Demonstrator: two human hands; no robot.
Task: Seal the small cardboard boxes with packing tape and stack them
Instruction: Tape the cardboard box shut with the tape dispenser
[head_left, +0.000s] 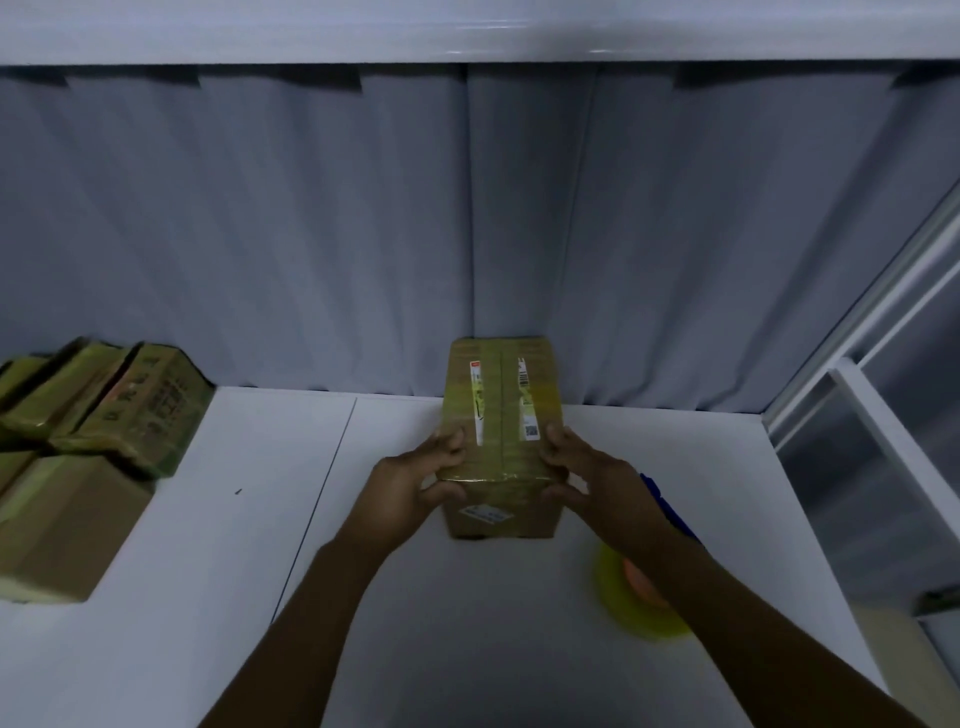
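Note:
A small cardboard box (501, 400), taped over its top and bearing white labels, stands on the white table (395, 597) in the middle. My left hand (415, 480) grips its near left corner, fingers curled over the top edge. My right hand (587, 475) grips the near right corner the same way. A roll of yellowish packing tape (631, 597) with an orange core lies on the table to the right, partly hidden under my right forearm.
A stack of taped cardboard boxes (88, 447) sits at the table's left edge. A grey curtain (467, 234) hangs behind the table. A blue object (670, 509) peeks out beside my right wrist. A metal frame (883, 364) stands at the right.

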